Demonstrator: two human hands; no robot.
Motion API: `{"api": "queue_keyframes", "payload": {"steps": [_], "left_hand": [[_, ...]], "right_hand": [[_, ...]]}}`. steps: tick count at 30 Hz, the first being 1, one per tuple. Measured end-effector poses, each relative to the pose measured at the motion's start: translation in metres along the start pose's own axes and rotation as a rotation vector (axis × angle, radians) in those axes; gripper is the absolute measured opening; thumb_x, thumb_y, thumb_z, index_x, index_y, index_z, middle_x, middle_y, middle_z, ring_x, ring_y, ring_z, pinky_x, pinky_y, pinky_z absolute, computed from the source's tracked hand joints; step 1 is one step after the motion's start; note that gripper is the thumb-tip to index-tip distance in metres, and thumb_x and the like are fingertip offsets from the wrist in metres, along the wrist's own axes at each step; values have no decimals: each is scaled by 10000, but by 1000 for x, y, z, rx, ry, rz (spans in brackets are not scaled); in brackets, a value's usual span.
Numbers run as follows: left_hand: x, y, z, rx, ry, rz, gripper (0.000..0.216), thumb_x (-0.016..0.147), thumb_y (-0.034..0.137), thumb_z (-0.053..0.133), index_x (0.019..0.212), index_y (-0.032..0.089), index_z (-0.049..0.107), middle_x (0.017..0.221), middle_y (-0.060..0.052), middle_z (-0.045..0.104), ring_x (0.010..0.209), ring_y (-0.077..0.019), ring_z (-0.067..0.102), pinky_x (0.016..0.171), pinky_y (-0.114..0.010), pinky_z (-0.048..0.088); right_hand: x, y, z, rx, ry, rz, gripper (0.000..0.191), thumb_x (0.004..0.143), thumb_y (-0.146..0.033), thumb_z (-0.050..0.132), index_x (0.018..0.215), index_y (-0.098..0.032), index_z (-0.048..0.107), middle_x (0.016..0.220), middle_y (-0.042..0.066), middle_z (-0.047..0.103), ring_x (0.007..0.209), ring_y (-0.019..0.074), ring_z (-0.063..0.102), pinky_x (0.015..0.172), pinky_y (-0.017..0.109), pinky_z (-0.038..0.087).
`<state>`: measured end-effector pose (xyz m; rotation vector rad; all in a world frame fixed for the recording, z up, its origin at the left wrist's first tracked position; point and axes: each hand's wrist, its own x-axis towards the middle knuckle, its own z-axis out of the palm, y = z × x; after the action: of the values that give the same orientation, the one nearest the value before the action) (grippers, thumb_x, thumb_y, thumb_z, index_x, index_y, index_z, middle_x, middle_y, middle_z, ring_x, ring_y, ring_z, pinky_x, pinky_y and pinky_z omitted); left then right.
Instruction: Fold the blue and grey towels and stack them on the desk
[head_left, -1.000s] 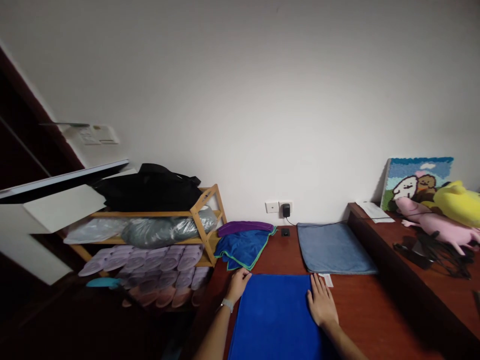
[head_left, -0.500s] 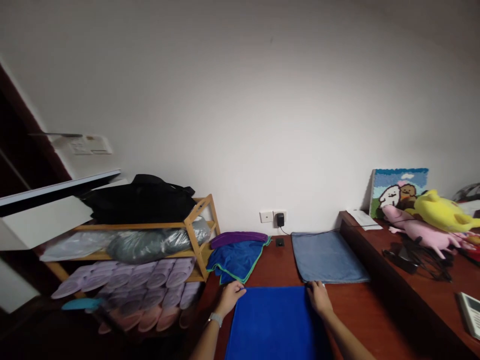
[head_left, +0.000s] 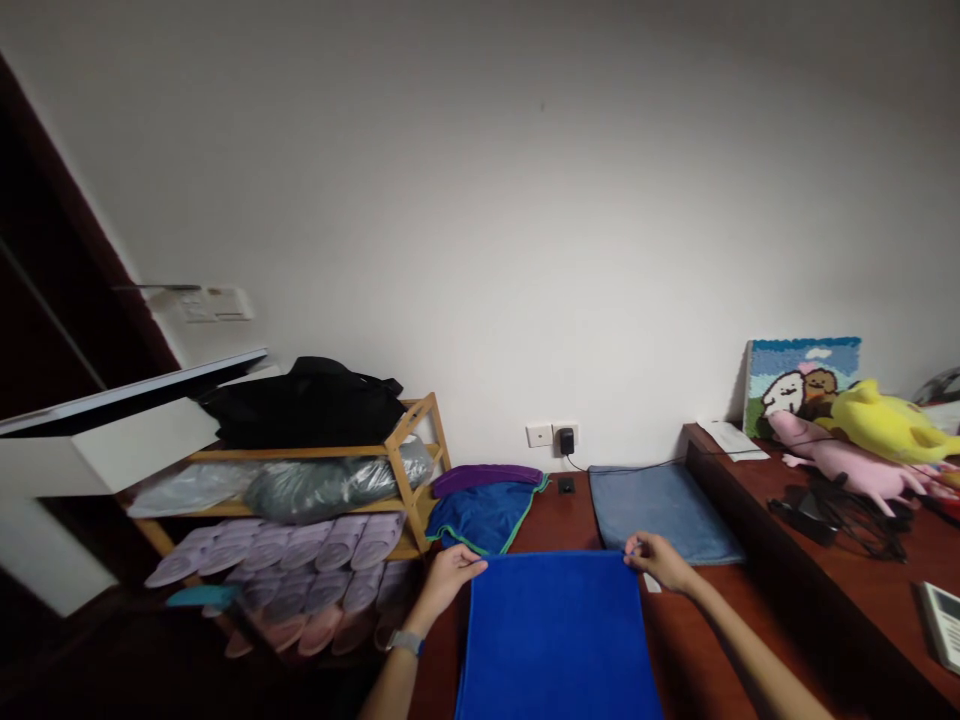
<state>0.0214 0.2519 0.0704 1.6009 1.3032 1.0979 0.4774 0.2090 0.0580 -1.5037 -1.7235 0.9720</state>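
Note:
A bright blue towel (head_left: 556, 630) hangs stretched between my hands above the red-brown table (head_left: 559, 510). My left hand (head_left: 450, 572) pinches its upper left corner, fingers closed on the cloth. My right hand (head_left: 654, 558) pinches the upper right corner the same way. The towel's top edge is raised off the table. Its lower part runs out of view at the bottom.
A grey-blue towel (head_left: 660, 510) lies flat behind. A pile of blue and purple cloths (head_left: 484, 505) sits at the back left. A wooden rack (head_left: 405, 470) with slippers and bags stands left. Plush toys (head_left: 862, 440) and cables lie on the raised shelf right.
My hands went from lying flat at the towel's far corners to pinching them. The towel's far edge has lifted off the table.

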Motion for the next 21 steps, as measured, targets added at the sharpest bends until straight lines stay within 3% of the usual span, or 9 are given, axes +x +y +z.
{"api": "queue_keyframes", "payload": {"steps": [3, 7, 14, 18, 21], "left_hand": [[-17, 35, -22, -22, 24, 56, 491, 561, 620, 881, 704, 198, 676, 744, -41, 752, 760, -226, 718, 764, -351, 566], [-47, 93, -44, -23, 23, 173, 397, 622, 526, 895, 757, 205, 705, 830, -42, 763, 831, -215, 720, 817, -335, 572], [-92, 193, -53, -1, 45, 363, 315, 691, 464, 868, 758, 202, 706, 821, -42, 751, 794, -198, 703, 762, -298, 576], [-111, 221, -53, -24, 133, 375, 355, 679, 495, 865, 784, 208, 684, 818, -29, 728, 768, -192, 682, 710, -288, 566], [-120, 220, -54, -55, 189, 345, 370, 672, 508, 866, 800, 218, 673, 825, -17, 718, 756, -191, 671, 695, -289, 563]], "right_hand": [[-37, -36, -40, 48, -32, -107, 421, 822, -598, 663, 950, -197, 642, 701, -24, 647, 709, 152, 607, 683, 256, 463], [-95, -91, -84, 34, -21, -231, 384, 883, -575, 658, 898, -192, 682, 821, 22, 718, 810, 170, 647, 753, 269, 476], [-166, -160, -128, 19, 116, -270, 411, 821, -605, 718, 768, -198, 701, 887, 76, 751, 895, 221, 678, 840, 311, 526], [-190, -177, -142, 35, 208, -287, 409, 783, -627, 735, 773, -221, 695, 927, 107, 742, 918, 249, 671, 840, 338, 549], [-199, -177, -142, 71, 283, -286, 406, 752, -637, 754, 759, -242, 664, 902, 110, 717, 880, 251, 658, 789, 339, 557]]}}
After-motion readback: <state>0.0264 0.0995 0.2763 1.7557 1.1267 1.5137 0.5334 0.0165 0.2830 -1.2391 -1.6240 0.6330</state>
